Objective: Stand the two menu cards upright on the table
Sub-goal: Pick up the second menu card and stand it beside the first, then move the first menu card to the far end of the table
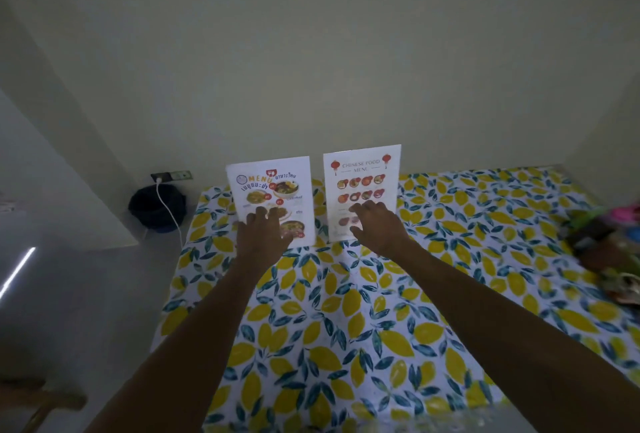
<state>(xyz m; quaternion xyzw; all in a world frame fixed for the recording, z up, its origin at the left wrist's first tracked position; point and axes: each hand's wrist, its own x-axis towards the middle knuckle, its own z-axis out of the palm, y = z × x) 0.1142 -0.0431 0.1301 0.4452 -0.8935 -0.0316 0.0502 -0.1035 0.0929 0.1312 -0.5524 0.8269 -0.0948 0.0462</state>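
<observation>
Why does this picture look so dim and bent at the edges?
Head view: the room is dim; the two menu cards are the brightest things. The wide lens bows the table edges, and the clutter at right is blurred.

two menu cards stood side by side near the table's (346,311) far edge, Thai card (273,190) left, Chinese card (363,183) right, left hand (265,233) and right hand (379,228) before them, bin (156,207) off the far-left corner, clutter (609,249) at the right edge
</observation>
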